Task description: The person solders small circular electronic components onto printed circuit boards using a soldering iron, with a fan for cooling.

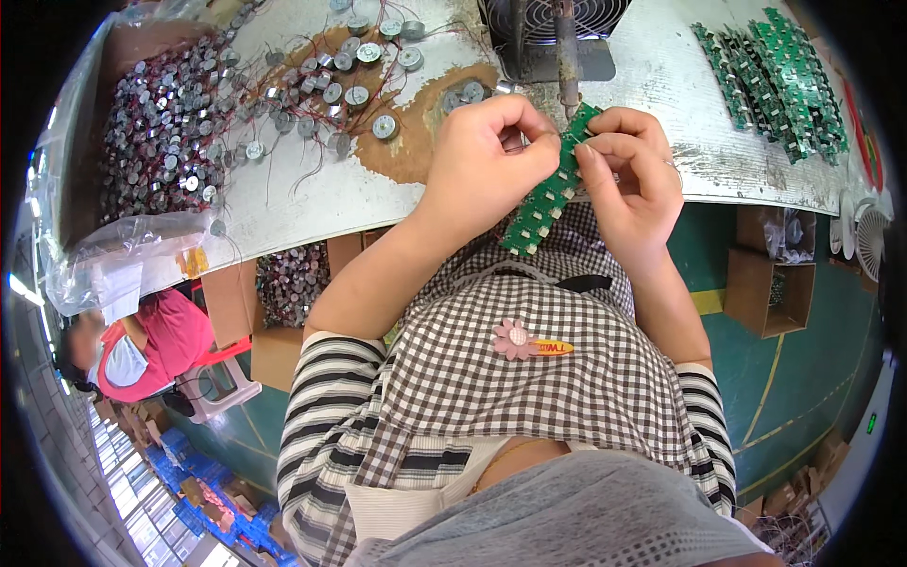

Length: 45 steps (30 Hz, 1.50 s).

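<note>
A long green circuit board strip [543, 213] with a row of small pale parts slants from the table edge toward me. My right hand [633, 175] is closed, pinching the strip's right side near its far end. My left hand [496, 146] is closed in a pinch at the strip's left side; whatever its fingertips hold is hidden. Just beyond both hands a soldering iron [567, 57] points downward, its tip by the far end of the strip. Beside my left knuckles lie a few round metal motors [463, 95].
Many small motors with red wires [354, 94] lie across the worn white table [661, 85]. A box of motors [161, 132] stands at left, stacked green boards [779, 85] at far right. A black fan [543, 19] is behind the iron. A person in pink [170, 335] sits at left.
</note>
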Available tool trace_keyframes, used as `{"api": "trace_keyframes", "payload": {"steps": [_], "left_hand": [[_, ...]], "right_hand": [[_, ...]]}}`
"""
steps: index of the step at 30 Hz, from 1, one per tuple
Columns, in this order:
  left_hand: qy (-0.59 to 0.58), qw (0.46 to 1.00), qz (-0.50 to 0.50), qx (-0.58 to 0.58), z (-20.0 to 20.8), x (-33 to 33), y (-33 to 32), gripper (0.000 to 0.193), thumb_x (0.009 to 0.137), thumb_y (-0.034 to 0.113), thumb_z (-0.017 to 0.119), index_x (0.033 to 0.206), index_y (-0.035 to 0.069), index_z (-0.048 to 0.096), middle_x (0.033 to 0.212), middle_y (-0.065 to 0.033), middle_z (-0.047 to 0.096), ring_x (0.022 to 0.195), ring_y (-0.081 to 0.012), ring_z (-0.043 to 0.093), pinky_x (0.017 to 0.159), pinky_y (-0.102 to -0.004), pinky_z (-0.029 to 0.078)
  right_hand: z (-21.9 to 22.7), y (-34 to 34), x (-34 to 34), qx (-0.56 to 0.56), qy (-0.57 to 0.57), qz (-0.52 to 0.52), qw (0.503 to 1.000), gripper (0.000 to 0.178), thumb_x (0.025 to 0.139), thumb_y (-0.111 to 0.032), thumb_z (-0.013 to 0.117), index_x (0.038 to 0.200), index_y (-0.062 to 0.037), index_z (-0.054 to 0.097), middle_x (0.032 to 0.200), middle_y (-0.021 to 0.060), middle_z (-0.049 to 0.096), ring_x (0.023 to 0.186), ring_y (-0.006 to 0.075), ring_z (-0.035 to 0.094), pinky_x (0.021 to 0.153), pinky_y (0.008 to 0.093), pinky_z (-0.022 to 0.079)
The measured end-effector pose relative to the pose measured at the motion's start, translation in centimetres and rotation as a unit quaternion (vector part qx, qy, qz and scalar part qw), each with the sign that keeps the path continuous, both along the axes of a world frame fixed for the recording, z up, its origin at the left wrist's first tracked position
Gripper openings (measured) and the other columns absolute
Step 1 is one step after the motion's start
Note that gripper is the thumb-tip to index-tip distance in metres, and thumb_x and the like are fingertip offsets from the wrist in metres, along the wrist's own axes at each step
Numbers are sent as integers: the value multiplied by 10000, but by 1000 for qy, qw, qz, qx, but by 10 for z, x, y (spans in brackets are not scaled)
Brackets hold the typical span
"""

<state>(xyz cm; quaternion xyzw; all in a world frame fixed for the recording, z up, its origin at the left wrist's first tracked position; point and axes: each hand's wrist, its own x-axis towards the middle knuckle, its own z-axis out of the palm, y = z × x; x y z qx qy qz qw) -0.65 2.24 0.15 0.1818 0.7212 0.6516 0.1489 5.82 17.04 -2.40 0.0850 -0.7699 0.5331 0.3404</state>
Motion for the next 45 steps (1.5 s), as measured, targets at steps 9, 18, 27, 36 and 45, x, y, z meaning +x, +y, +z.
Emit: {"api": "trace_keyframes", "payload": {"steps": [9, 18, 27, 36, 45], "left_hand": [[-11, 1000, -8, 10, 3, -5, 2, 83, 727, 55, 651, 722, -18, 611, 633, -15, 590, 569, -41, 496, 514, -215, 413], [65, 996, -42, -40, -2, -2, -6, 100, 785, 90, 687, 796, 7, 633, 629, 36, 542, 529, -11, 461, 468, -175, 362], [362, 869, 255, -222, 0, -36, -85, 249, 715, 234, 760, 853, 59, 649, 731, -64, 609, 567, -210, 577, 513, -328, 448], [382, 828, 189, -365, -42, -36, -88, 347, 773, 357, 684, 843, 52, 533, 701, -132, 615, 628, -328, 615, 522, -421, 472], [324, 914, 209, -129, -21, -24, -89, 368, 741, 154, 665, 1067, 17, 563, 903, -170, 637, 775, -314, 645, 681, -389, 515]], "right_hand": [[3, 1, -6, -26, -15, -9, 1000, 88, 768, 72, 660, 835, 39, 615, 968, 133, 595, 669, 109, 587, 517, 198, 474], [-4, -3, 7, -54, -54, -4, 997, 76, 796, 81, 640, 857, 54, 604, 1008, 130, 578, 738, 107, 585, 605, 199, 501], [-20, 5, 0, -83, -42, -18, 995, 49, 840, 74, 607, 867, 43, 582, 1019, 111, 576, 668, 58, 531, 559, 177, 435], [-26, 4, -4, -72, -48, -23, 996, 55, 849, 73, 576, 867, 23, 567, 1044, 114, 562, 868, 129, 537, 695, 208, 455], [-14, 9, 9, -33, -7, -37, 999, 34, 874, 54, 545, 860, 25, 533, 984, 119, 563, 862, 168, 510, 748, 248, 419]]}}
